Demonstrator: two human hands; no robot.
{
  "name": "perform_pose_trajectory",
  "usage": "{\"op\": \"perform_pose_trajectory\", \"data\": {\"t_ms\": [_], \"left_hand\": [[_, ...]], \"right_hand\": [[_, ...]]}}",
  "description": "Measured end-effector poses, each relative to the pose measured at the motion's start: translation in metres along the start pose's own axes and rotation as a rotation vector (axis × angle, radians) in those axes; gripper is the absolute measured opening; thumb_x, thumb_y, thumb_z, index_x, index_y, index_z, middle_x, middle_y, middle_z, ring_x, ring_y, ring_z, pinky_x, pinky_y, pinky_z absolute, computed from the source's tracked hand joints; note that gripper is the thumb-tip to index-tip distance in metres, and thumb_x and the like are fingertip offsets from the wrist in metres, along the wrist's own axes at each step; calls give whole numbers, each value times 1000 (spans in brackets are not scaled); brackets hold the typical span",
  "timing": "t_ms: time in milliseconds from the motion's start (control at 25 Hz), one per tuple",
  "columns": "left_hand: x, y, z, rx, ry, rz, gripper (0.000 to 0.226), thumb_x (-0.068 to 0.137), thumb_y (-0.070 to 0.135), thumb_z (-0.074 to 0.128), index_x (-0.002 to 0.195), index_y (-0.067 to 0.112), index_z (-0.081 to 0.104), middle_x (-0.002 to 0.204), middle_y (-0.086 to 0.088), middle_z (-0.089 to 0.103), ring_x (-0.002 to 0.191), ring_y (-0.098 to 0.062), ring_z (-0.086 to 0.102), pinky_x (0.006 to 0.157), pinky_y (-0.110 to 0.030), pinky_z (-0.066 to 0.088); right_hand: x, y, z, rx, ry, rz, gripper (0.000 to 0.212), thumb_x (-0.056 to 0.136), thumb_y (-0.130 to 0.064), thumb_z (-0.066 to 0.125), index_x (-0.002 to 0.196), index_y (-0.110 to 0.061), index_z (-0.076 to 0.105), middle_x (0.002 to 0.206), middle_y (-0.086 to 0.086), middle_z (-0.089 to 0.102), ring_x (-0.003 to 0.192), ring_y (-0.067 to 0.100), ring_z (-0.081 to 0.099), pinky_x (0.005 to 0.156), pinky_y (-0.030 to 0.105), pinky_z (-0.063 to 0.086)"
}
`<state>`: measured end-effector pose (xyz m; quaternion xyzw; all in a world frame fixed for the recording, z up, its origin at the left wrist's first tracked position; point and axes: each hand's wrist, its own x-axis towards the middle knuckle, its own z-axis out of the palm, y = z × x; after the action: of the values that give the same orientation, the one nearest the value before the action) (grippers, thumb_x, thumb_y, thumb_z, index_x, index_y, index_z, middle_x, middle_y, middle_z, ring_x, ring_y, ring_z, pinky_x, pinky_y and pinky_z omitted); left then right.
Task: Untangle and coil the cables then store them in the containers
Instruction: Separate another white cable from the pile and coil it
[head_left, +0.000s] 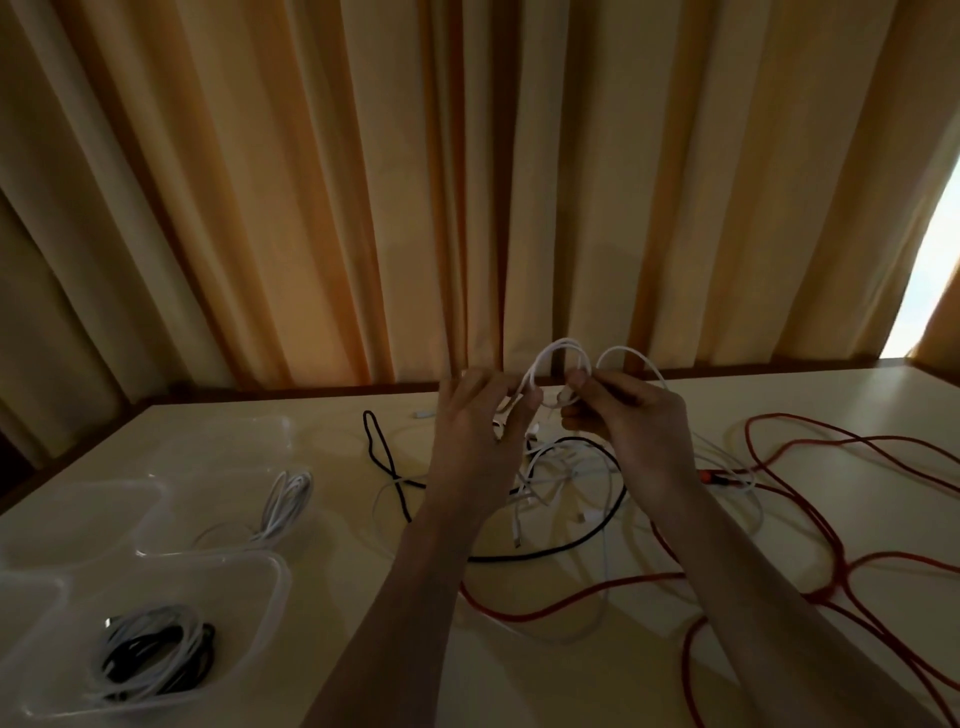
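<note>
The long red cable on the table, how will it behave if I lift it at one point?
The long red cable looks floppy: it lies in loose curves, so it would probably sag and trail. Its loops cross each other and the thin white cables, so lifting may drag those along.

Containers (156, 525) left on table (779, 395); cable tangle (561, 483) right of them.

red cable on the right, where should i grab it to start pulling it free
Probably take the red cable at its far loop on the right, coming down from above with the right hand. That arc lies alone on the bare table, clear of the white cables; nearer the edge its strands cross each other.
</note>
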<state>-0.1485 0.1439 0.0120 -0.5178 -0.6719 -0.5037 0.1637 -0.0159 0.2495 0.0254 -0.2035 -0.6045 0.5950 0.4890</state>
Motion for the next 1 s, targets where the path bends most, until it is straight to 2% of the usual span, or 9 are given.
{"op": "perform_pose_trajectory", "data": {"t_ms": [120,280,440,600,720,880,920,1000], "left_hand": [[2,-1,-2,-10,24,-69,21,101,34,65,108,16,73,101,6,55,87,-7,53,77,-10,41],[2,8,-6,-139,69,-171,20,102,29,64,109,13,74,99,2,68,89,-3,64,70,-6,46],[0,26,-8,-399,73,-259,18,105,25,59,107,14,73,91,4,77,88,-8,72,72,-14,53],[-1,29,-9,-466,43,-253,17,106,25,57,105,17,73,91,5,77,85,-12,72,75,-27,58],[-1,22,-7,-449,-5,-255,14,106,23,57,109,20,70,97,7,76,94,-10,71,79,-28,58],[-2,14,-7,-440,-113,-276,18,105,19,58,120,22,67,102,8,76,101,-7,70,83,-28,56],[-2,14,-7,-450,-141,-282,23,103,14,59,123,24,66,104,8,76,103,-7,69,84,-27,55],[-3,15,-9,-473,-160,-290,43,95,3,58,130,27,63,114,9,72,112,-7,65,87,-27,52]], "right_hand": [[0,-1,4,30,-7,51,17,93,-19,76,102,-6,80,87,13,80,82,30,79,81,37,64],[-3,0,8,49,-63,128,19,94,-22,74,104,-6,80,90,10,80,85,26,79,80,37,65],[-2,7,10,22,-72,173,21,93,-31,75,102,-13,82,97,8,79,96,22,76,78,34,63],[-1,4,9,294,-172,311,28,96,-23,72,115,-3,76,114,13,77,111,25,74,95,44,59],[0,0,6,389,-143,309,27,97,-17,69,115,2,73,113,17,77,109,27,74,95,40,58],[3,3,4,321,-66,246,20,94,-17,73,105,-1,78,106,15,79,105,26,76,93,37,58],[3,3,2,250,-50,200,17,93,-17,75,103,-3,79,102,12,80,102,24,76,92,37,59],[5,3,-3,-86,-21,7,15,91,-20,78,102,-11,82,92,0,81,92,13,77,88,28,59]]}}
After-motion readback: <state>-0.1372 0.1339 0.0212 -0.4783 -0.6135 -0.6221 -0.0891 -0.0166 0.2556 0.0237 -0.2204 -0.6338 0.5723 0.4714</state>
